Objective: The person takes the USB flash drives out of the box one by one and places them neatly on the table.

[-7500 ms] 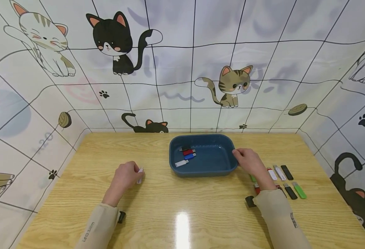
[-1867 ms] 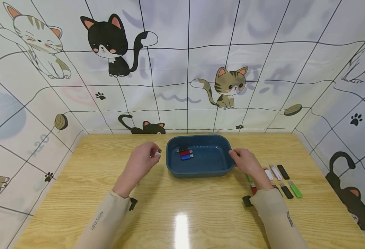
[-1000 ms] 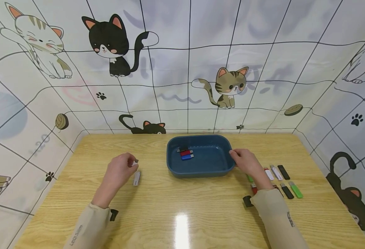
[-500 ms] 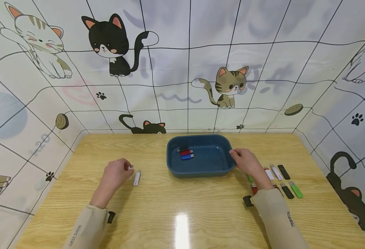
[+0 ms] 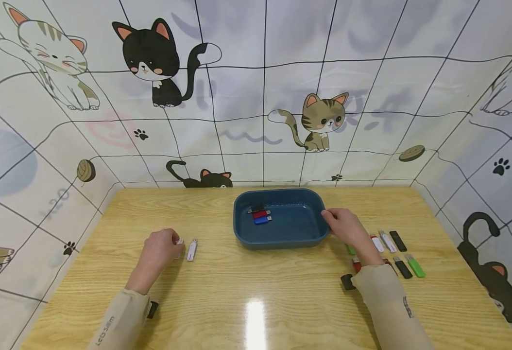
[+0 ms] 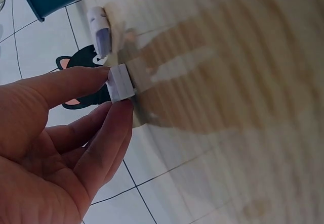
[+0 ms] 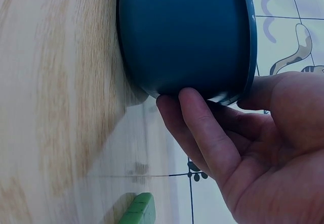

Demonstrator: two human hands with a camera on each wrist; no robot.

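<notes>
My left hand (image 5: 157, 250) pinches a white USB flash drive (image 6: 120, 82) between thumb and fingers, low over the table at the left. Just right of it lies a second white USB flash drive (image 5: 192, 250), roughly parallel and apart from it. At the table's middle stands a dark blue tray (image 5: 282, 243). Inside, near its left wall, a black flash drive (image 5: 256, 209), a red one (image 5: 262, 214) and a blue one (image 5: 262, 220) lie close together. My right hand (image 5: 348, 227) grips the tray's right end, thumb at the rim and fingers against the outer wall (image 7: 182, 42).
Several more flash drives lie in two rows at the right, among them a black one (image 5: 398, 241) and a green one (image 5: 415, 266); my right forearm partly covers the rows. A cat-print cloth (image 5: 247, 97) walls in the wooden table (image 5: 256, 282) at back and sides.
The white flash drive that lay in the tray has been lifted out by my left hand, carried left and lowered beside the other white one. My right hand has stayed on the tray.
</notes>
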